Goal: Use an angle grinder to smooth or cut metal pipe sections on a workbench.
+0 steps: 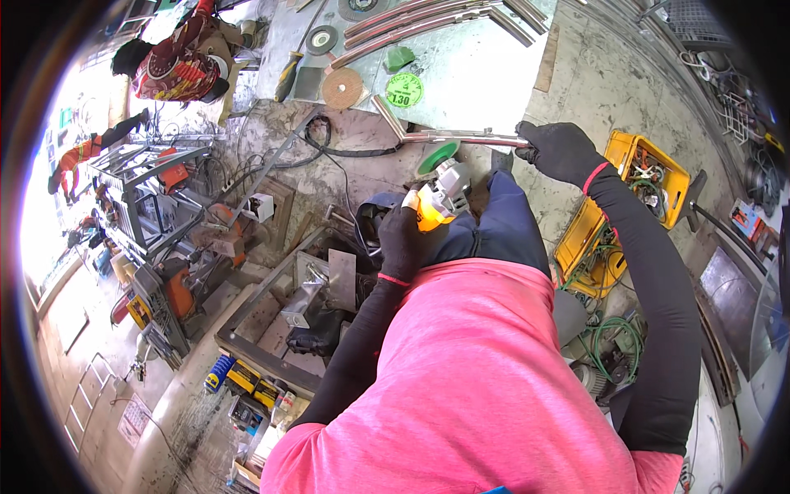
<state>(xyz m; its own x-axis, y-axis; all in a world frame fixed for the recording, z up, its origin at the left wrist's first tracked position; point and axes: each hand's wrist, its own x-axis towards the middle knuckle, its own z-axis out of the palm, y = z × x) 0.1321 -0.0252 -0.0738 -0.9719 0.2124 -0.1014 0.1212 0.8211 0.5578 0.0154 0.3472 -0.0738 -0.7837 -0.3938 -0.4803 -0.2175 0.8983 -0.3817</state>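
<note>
Two black-gloved hands (564,153), one angle grinder (444,196), two yellow crates (676,186), two co-workers (175,76)

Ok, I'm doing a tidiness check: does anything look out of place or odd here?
Yes: a thick black cable lies in loose, tangled loops on the stained grey floor, beyond and left of the yellow-and-silver angle grinder in the black-gloved left hand. It looks untidy and might snag a foot.

Can't see end of metal strip (473,137) inside right fingers (529,136), nor grinder (446,196) handle under left fingers (405,221); can't identify small parts (646,174) right of right fingers.
</note>
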